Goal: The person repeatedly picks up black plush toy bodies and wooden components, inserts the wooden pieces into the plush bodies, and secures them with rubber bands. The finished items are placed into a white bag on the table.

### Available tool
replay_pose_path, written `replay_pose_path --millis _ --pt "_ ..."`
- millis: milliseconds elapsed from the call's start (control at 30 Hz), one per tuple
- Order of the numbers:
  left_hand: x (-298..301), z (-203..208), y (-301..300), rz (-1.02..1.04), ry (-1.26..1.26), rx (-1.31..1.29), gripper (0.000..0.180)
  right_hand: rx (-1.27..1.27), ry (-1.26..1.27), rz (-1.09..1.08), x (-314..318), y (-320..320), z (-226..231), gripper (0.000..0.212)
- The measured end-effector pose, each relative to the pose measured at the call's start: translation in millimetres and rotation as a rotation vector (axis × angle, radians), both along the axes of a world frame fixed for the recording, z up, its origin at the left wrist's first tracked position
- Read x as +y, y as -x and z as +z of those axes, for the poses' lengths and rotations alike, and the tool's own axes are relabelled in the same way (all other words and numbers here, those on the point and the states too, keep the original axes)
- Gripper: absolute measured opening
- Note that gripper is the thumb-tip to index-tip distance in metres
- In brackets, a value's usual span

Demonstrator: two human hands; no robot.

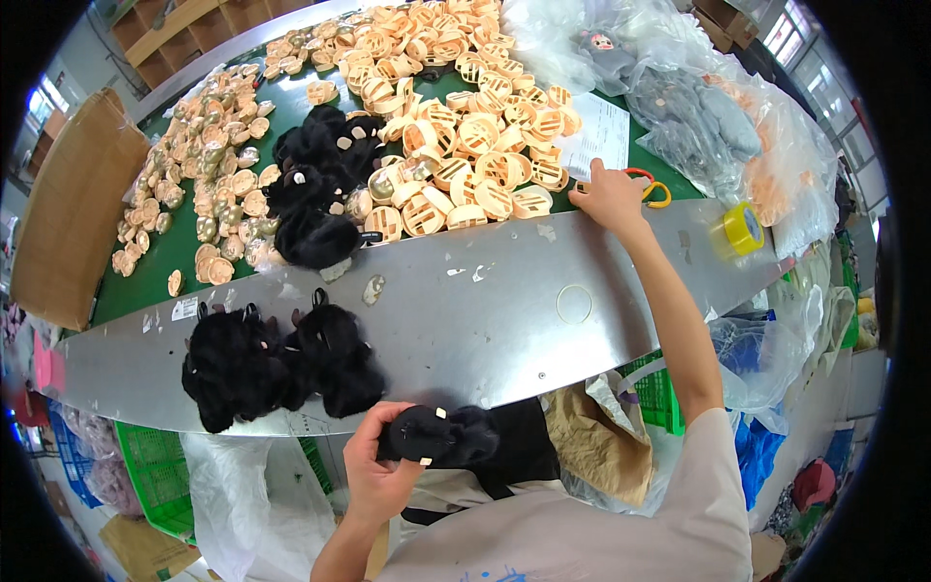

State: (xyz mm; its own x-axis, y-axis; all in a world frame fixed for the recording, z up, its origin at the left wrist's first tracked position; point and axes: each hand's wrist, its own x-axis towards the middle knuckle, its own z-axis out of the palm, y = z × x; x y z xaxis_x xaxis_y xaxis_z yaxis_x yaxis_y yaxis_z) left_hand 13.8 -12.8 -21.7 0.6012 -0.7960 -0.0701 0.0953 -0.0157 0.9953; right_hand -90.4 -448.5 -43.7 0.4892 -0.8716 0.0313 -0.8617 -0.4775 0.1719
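Metal worktop (485,291) stretched beyond the left hand (379,477), which was wrapped around a black furry piece (425,436) by the near edge. Black plush pieces (233,364) lay left of that grip; tan slatted discs (479,133) were heaped farther ahead. Ahead and right, the right hand (614,199) was beside scissors (667,198); whether it gripped them, I could not tell.

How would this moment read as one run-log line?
Left hand: holds black furry item | right hand: at scissors, contact unclear | steel worktop: more black furry items, yellow tape roll
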Motion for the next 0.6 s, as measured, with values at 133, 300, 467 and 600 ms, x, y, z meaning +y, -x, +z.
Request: replay_pose_path --millis 133,300,467,600 --pt "2 -1 -5 0.018 0.038 -0.016 0.029 -0.486 0.043 0.188 24 3 14 0.059" --pt "-3 4 -5 0.154 -0.056 0.129 0.028 -0.672 -0.328 0.824 151 10 67 0.072" --pt "-1 7 -2 0.049 -0.024 0.373 0.039 -0.61 -0.673 1.18 231 7 92 0.072" --pt "7 18 -2 -0.038 -0.07 0.407 0.038 -0.701 -0.739 1.29 251 6 103 0.057"
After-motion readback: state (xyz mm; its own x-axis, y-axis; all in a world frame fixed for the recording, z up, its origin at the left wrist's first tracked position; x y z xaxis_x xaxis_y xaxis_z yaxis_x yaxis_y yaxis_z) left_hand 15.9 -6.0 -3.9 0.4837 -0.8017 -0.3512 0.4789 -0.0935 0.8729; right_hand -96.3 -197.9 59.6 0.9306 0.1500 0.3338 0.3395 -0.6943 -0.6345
